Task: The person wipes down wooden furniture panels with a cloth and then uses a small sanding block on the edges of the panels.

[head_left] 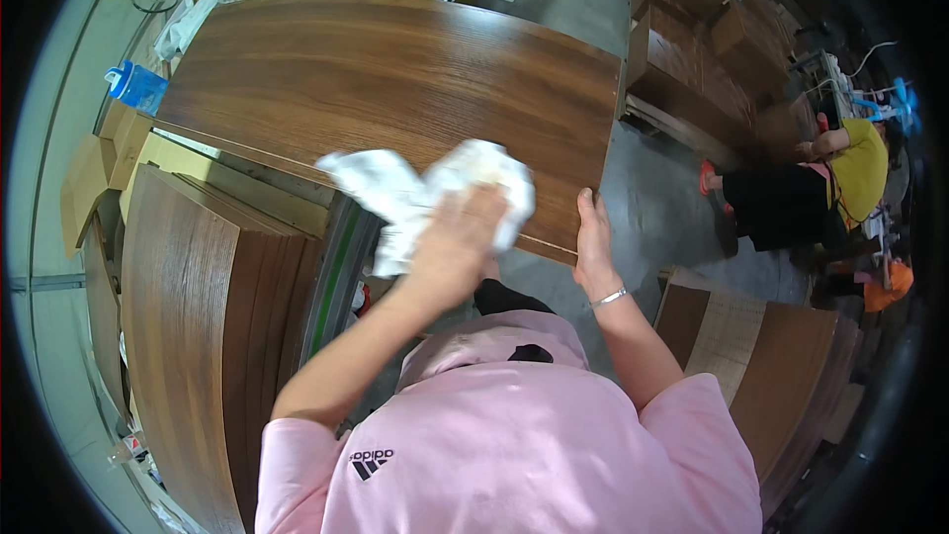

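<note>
In front of me lies a long brown wood-grain panel (395, 59). My left hand (463, 237) presses a crumpled white cloth (465, 166) onto the panel near its front edge, and part of the cloth hangs over that edge. Some of the fingers are hidden in the folds. At the panel's front right corner is my right hand (593, 237), with a bracelet on the wrist. It grips the corner, thumb on top, the other fingers out of sight at the side and below.
At left stands a stack of brown panels (188, 336); another stack (791, 356) is at lower right. A blue bottle (138, 87) sits beside the panel's far left end. Cardboard boxes (682, 59) are piled at back right. A person in yellow (858, 173) is at the right.
</note>
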